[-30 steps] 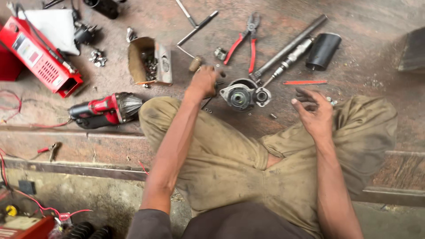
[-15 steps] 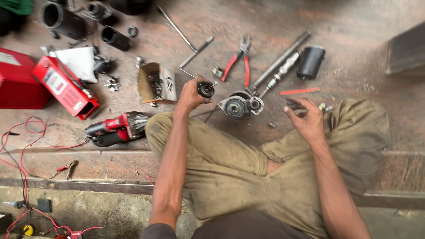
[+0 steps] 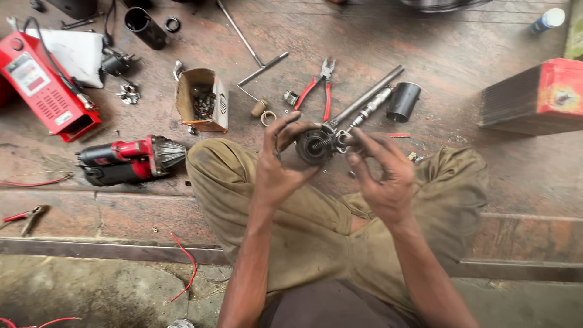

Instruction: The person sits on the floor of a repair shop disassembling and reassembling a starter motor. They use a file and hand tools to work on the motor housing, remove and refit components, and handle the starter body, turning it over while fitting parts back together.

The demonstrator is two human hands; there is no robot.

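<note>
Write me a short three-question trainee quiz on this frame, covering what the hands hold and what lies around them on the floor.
1. True or false: both the left hand and the right hand are at the round metal motor part.
2. Which tool lies on the floor just beyond that part? A) red-handled pliers B) a saw C) a paintbrush
3. Fill in: the small cardboard box holds small metal ____.

Key
1. True: the left hand grips it and the right hand's fingers touch its right side.
2. A
3. Parts; they look like screws or bolts, too small to tell exactly.
</note>
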